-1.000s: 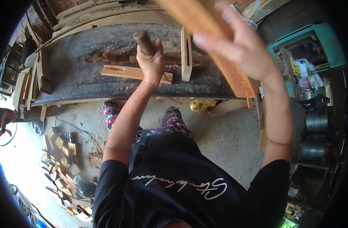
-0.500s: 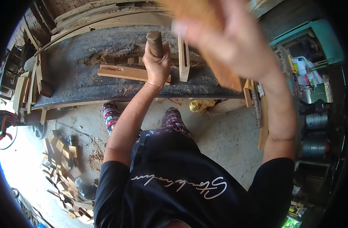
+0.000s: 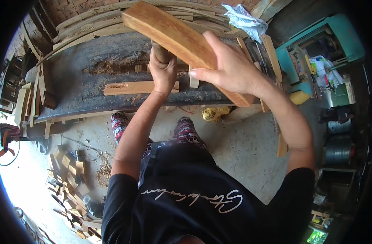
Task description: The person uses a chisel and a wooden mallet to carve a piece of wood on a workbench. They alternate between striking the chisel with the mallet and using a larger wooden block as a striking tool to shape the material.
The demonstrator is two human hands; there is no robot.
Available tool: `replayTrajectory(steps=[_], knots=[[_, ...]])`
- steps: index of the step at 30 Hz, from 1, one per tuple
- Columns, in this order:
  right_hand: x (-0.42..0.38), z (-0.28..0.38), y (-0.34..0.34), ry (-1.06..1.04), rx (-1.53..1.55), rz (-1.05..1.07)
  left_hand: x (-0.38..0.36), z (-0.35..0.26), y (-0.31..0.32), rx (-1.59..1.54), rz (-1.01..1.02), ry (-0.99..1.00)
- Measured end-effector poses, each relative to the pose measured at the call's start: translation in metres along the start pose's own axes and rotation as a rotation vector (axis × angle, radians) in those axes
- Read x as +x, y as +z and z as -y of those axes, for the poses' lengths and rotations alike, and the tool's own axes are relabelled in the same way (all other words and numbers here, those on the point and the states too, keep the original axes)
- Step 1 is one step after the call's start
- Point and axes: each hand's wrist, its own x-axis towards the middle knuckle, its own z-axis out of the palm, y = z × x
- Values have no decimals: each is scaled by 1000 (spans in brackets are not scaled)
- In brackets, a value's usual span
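My left hand is closed round the upright, round wooden handle of a chisel; its blade is hidden below the fist. My right hand grips a thick wooden block, fingers over the far side and thumb on the near one. The block slants across the view, its far end overlapping the top of the chisel handle. Under my left wrist lies a wooden strip with a rough slot cut near its left end. A second slotted piece shows only its near end beneath the block.
The dark, worn workbench carries wood shavings. Long boards lie along its back, with a white plastic bag at the back right. Offcuts are heaped on the floor at left. A green machine frame stands at right.
The wooden block in my right hand has come down and left, from raised and blurred to over the chisel handle. My left hand has shifted slightly left and down, still gripping the chisel.
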Motion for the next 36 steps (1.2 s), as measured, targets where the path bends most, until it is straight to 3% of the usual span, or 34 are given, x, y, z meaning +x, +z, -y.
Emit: replayTrajectory(steps=[2,5,9,14,23,27,34,36], knots=[[-5,-7,-2,69,278,-35,2,-6,-10,126,-13,-35],[-22,-8,0,114,534,-198,-1,-9,-16,-29,-51,-119],[-53,-46,42,330,832,-169,11,0,-31,-251,-289,-303],[-89,-81,111,387,825,-170,24,-8,-57,-425,-406,-317],[-135,-94,155,570,890,-195,23,-27,-67,-355,-281,-178],[-142,-96,171,601,935,-181,30,-25,-78,-433,-298,-297],[-132,-87,189,525,715,-159,24,-5,-96,-600,-319,-482],[-125,-80,189,539,679,-133,22,1,-97,-563,-536,-472]])
